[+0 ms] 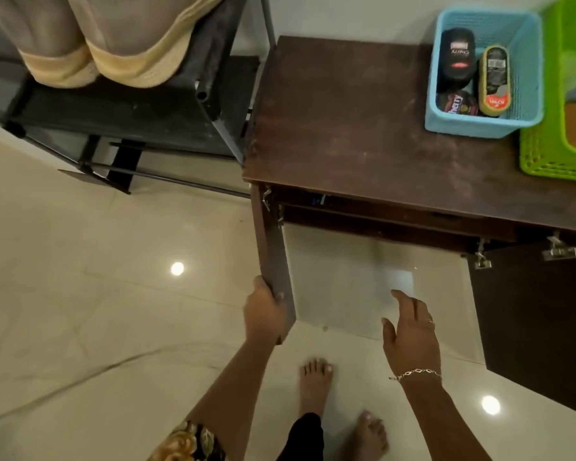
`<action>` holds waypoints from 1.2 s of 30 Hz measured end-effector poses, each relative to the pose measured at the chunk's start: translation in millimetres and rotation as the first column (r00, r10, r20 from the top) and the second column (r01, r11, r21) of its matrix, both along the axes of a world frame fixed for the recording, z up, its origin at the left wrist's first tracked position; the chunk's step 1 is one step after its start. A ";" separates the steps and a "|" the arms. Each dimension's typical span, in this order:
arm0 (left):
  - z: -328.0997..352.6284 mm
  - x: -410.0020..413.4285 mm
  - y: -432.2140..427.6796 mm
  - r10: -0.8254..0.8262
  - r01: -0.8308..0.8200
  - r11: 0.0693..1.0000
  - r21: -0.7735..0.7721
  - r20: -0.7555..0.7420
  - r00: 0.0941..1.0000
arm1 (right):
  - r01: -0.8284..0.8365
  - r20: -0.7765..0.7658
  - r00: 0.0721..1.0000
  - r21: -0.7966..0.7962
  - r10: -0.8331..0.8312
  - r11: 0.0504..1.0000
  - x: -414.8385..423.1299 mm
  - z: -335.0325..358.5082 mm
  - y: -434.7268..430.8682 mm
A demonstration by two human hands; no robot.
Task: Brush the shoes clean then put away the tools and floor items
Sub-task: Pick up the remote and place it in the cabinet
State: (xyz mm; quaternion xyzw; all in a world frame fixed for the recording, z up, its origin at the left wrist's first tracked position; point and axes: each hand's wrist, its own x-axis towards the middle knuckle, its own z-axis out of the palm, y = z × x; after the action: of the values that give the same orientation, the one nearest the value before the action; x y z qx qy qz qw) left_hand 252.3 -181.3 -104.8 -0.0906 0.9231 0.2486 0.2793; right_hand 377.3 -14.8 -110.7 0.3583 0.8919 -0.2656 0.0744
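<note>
The left hand (265, 311) gripped the edge of the open cabinet door (275, 247), and the right hand (411, 334) hung apart with relaxed fingers (holding nothing). The polish tools (492, 81) lay in the blue basket (473, 128) on the cabinet top (346, 111)

left hand (265, 309) grips door (275, 254) edge | right hand (411, 331) extended, fingers loose

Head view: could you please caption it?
Left hand grips the open dark wooden cabinet door; right hand hovers, fingers relaxed.
</note>
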 end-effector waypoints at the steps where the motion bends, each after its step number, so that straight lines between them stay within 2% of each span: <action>1: 1.7 2.1 13.4 0.013 -0.014 0.999 0.033 0.033 0.999 | 0.013 -0.002 1.000 0.005 -0.013 1.000 -1.1 1.4 2.8; 6: 9.0 -3.2 79.4 0.172 -0.220 0.940 0.262 0.195 0.966 | 0.081 -0.002 0.997 0.028 -0.081 0.996 -5.3 5.4 27.6; 11: 5.4 -20.6 121.9 0.251 -0.423 0.797 0.431 0.400 0.881 | 0.120 -0.011 0.993 0.045 -0.120 0.992 -5.8 5.2 53.7; 15: 2.3 -40.8 143.4 0.181 -0.507 0.665 0.549 0.540 0.822 | 0.133 -0.003 0.991 0.062 -0.133 0.989 -8.8 5.9 72.1; 19: 3.2 -69.9 164.3 0.108 -0.539 0.558 0.631 0.589 0.801 | 0.112 0.000 0.994 0.077 -0.112 0.991 -10.4 3.9 84.8; 22: -0.3 -84.1 172.0 0.102 -0.535 0.525 0.662 0.575 0.812 | 0.113 0.008 0.993 0.070 -0.114 0.991 -10.6 3.7 89.6; 24: 0.3 -83.3 170.7 0.044 -0.503 0.548 0.668 0.577 0.815 | 0.112 0.006 0.994 0.064 -0.113 0.992 -9.4 5.1 92.1; 25: 0.1 -80.2 168.5 0.015 -0.466 0.585 0.664 0.566 0.824 | 0.111 0.004 0.994 0.066 -0.112 0.992 -8.1 6.0 93.6; 27: 0.6 -69.5 163.2 -0.051 -0.305 0.731 0.610 0.495 0.867 | 0.118 -0.005 0.993 0.083 -0.118 0.990 -1.8 9.7 98.2; 28: 1.9 -63.0 161.5 -0.127 -0.157 0.809 0.566 0.429 0.894 | 0.131 -0.004 0.991 0.098 -0.131 0.987 3.5 11.6 102.0; 29: 0.1 -55.1 159.6 -0.266 0.071 0.868 0.492 0.339 0.902 | 0.151 0.006 0.988 0.116 -0.152 0.982 10.6 13.6 106.5; 30: -1.0 -45.6 157.3 -0.468 0.368 0.852 0.371 0.226 0.855 | 0.175 0.017 0.984 0.139 -0.179 0.975 19.2 16.3 111.4; 31: -1.9 -35.3 156.2 -0.675 0.644 0.734 0.215 0.127 0.727 | 0.198 0.024 0.979 0.163 -0.204 0.967 29.9 18.2 116.3; 32: -2.5 -25.2 155.4 -0.826 0.824 0.564 0.056 0.072 0.560 | 0.220 0.027 0.973 0.186 -0.229 0.957 41.8 20.3 121.1; 33: -1.8 -16.2 155.6 -0.911 0.912 0.405 -0.069 0.052 0.409 | 0.243 0.032 0.966 0.209 -0.255 0.947 54.3 21.6 125.9; 34: -2.9 -8.8 157.1 -0.951 0.944 0.294 -0.149 0.049 0.304 | 0.252 0.042 0.962 0.245 -0.269 0.936 67.7 21.8 131.3; 36: -0.6 3.0 161.7 -0.975 0.954 0.205 -0.218 0.039 0.219 | 0.244 0.053 0.959 0.343 -0.278 0.907 92.9 22.1 143.1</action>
State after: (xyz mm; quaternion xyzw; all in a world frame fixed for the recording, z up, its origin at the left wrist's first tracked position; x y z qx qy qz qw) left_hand 255.3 -19.6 -105.4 0.4907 0.8105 -0.0667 0.3128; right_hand 470.2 128.3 -88.6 0.4949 0.8629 -0.1001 0.0215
